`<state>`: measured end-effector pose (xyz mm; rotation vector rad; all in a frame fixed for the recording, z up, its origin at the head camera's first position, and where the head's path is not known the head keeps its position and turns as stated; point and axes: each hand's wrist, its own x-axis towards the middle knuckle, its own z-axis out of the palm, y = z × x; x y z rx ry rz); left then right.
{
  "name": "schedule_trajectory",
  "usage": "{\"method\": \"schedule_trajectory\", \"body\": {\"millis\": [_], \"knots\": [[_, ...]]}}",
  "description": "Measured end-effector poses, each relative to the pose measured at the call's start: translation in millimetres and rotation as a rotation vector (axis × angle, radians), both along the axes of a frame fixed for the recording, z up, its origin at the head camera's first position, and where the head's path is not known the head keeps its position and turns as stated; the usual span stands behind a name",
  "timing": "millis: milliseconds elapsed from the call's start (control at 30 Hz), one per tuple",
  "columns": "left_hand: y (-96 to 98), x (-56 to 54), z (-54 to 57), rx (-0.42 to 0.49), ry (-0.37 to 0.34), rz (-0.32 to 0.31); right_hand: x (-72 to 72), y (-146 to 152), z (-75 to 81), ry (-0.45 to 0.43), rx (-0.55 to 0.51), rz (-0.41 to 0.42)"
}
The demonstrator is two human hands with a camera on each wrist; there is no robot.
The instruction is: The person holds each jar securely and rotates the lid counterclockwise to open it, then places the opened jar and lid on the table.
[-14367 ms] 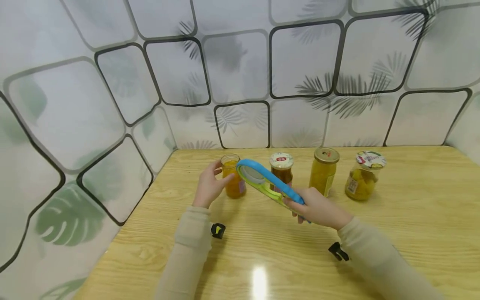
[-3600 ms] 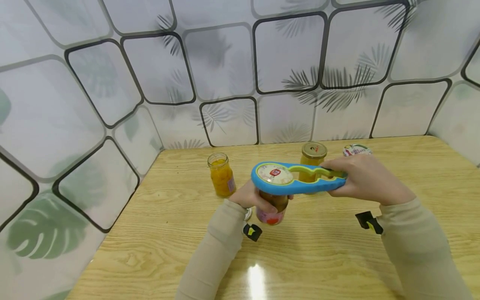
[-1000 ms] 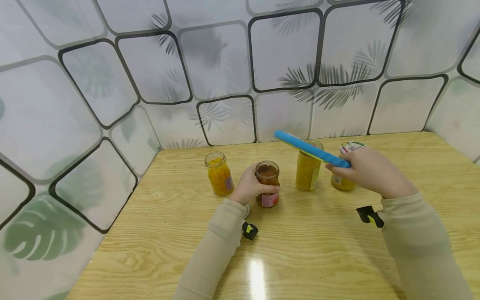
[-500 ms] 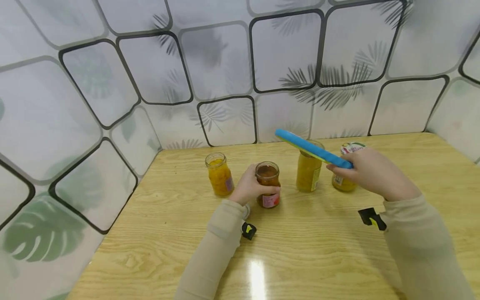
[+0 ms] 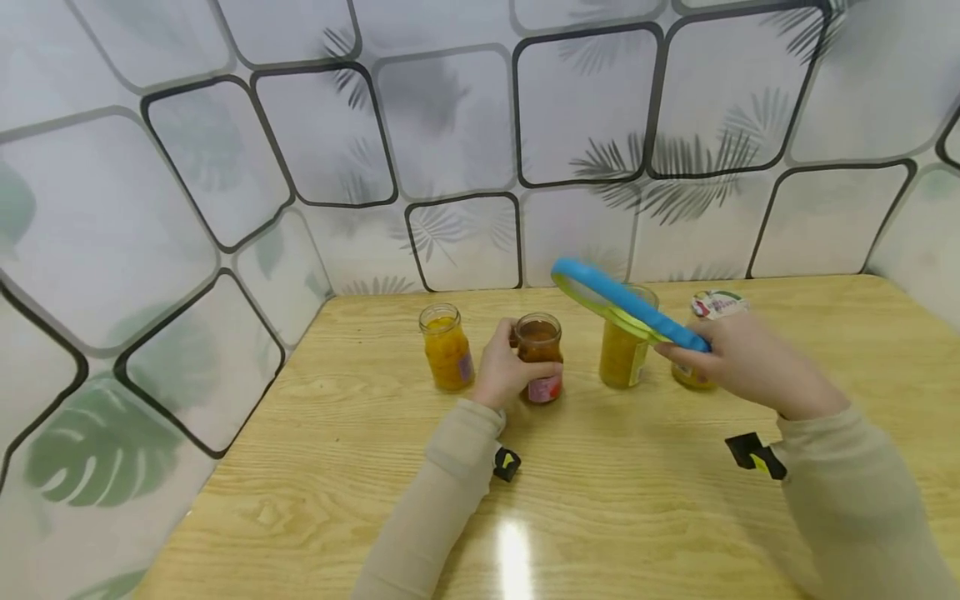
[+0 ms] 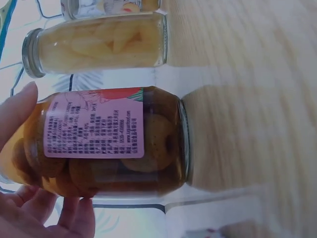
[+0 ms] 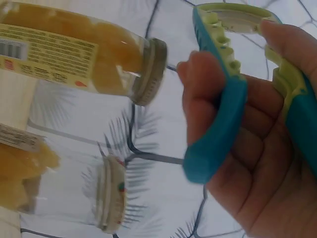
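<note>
My left hand point(image 5: 504, 362) grips a brown fruit jar point(image 5: 542, 342) with a pink label, its thumb across the front. The jar stands upright on the table, its mouth uncovered. In the left wrist view the brown fruit jar point(image 6: 109, 144) shows its label, thumb above and fingers below. My right hand point(image 5: 750, 358) holds a blue and green jar opener point(image 5: 626, 300) raised in front of a yellow jar point(image 5: 618, 358). In the right wrist view the jar opener point(image 7: 225, 84) has its handles within the curled fingers, and a pale lid point(image 7: 240, 22) sits in its ring.
An uncovered orange fruit jar point(image 5: 447, 350) stands left of my left hand. Behind my right hand is another jar with a patterned lid point(image 5: 718, 304). A small lid point(image 6: 205, 233) lies at the bottom edge of the left wrist view. A patterned wall point(image 5: 465, 242) closes off the table's back.
The opener has come up off the brown jar with the lid, leaving its mouth uncovered. Over the last second my left hand has shifted that jar slightly back and left, nearer the orange jar.
</note>
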<state>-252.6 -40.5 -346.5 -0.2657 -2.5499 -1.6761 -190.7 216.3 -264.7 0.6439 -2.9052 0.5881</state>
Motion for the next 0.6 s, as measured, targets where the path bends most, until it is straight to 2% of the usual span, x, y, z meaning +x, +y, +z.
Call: {"method": "schedule_trajectory", "body": {"millis": [200, 300, 467, 600], "knots": [[-0.7, -0.4, 0.7, 0.055, 0.014, -0.007, 7.8, -3.6, -12.5, -0.18, -0.054, 0.06], [-2.0, -1.6, 1.6, 0.044, 0.011, -0.014, 10.8, -2.6, -20.7, -0.233, -0.082, 0.108], [-6.7, -6.2, 3.8, -0.072, 0.046, -0.011, 11.0, 1.7, -33.8, -0.301, -0.1, 0.201], [-7.8, -11.1, 2.9, -0.11, 0.075, -0.015, 7.7, 0.6, -42.6, -0.362, -0.111, 0.246]]}}
